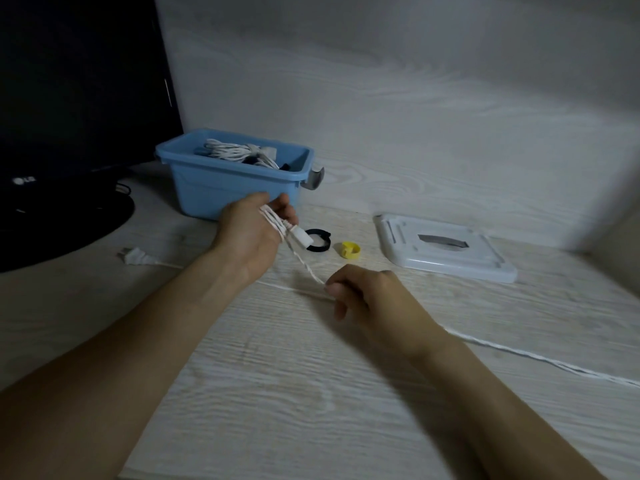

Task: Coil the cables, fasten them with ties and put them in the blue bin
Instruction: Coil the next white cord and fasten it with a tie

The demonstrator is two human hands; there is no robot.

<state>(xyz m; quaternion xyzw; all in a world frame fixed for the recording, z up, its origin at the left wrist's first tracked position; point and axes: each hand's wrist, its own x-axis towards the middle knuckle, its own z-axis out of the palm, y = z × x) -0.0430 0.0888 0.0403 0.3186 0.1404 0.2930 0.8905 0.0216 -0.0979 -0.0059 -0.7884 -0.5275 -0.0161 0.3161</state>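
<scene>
Winding white cable round left hand, fingers curled on the loops, near the blue bin. Right hand pinching the slack just beside, long tail running toward the tabletop's right edge.

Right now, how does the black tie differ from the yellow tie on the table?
The black tie lies as a wide open ring; the yellow tie is rolled into a tight small coil. The black tie sits nearer the left hand, partly behind a white connector; the yellow tie lies unobstructed. Both rest unused on the table.
</scene>
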